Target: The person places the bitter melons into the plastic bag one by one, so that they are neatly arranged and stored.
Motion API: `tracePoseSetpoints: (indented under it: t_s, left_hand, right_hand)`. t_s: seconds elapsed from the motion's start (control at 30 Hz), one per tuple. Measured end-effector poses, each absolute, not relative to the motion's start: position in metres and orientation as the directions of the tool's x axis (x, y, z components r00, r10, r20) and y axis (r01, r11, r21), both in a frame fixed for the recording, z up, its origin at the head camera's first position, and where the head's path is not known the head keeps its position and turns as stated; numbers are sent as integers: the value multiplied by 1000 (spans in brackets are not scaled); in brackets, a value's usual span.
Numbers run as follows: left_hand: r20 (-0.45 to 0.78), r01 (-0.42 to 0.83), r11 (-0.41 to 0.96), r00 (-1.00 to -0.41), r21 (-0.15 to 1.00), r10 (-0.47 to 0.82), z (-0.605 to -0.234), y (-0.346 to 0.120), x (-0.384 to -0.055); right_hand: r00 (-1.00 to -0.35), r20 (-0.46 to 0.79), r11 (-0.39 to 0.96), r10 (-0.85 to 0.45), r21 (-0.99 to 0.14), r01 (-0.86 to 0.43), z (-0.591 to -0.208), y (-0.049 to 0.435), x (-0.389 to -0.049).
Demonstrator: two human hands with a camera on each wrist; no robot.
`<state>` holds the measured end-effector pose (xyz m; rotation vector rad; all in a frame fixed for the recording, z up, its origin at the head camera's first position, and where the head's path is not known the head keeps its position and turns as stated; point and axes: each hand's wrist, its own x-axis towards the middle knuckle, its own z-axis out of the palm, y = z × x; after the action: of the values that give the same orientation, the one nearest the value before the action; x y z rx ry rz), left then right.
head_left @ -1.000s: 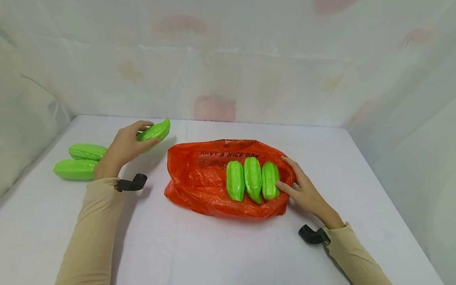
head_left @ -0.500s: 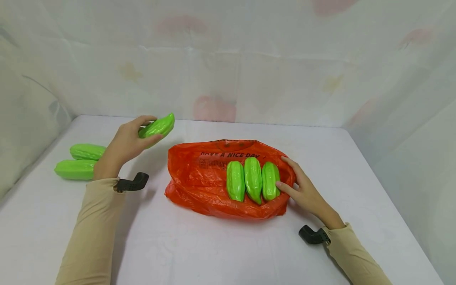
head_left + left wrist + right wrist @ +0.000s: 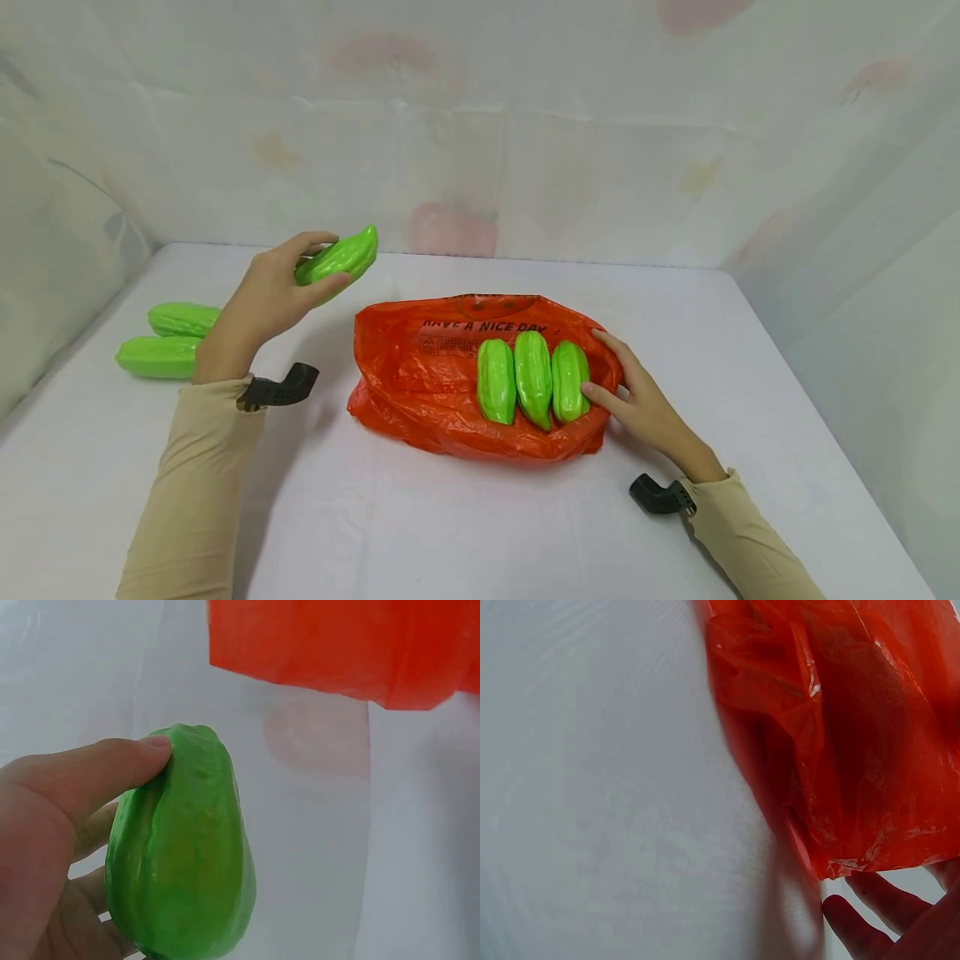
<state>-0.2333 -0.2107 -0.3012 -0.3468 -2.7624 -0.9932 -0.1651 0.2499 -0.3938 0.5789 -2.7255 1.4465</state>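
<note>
now, left hand [image 3: 272,290]: pinching a green gourd [image 3: 347,257]
right hand [image 3: 637,398]: pinching red plastic bag [image 3: 427,383]
bag: holding three gourds [image 3: 533,379]

A white tabletop [image 3: 450,533] spreads across the lower part of the head view. Behind it hangs a pale, creased backdrop [image 3: 570,183] printed with faded pink shapes [image 3: 453,231] and yellowish, star-like marks [image 3: 275,152]; a blurred greyish patch [image 3: 116,226] at left may be another print.
</note>
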Motion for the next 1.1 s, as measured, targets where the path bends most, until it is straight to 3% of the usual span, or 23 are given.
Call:
tracePoseSetpoints:
  t_s: [1.1]
  left_hand:
    - [339, 361, 757, -920, 545, 195, -280, -164, -208]
  right_hand:
    - [-932, 164, 498, -324, -807, -316, -396, 251, -166]
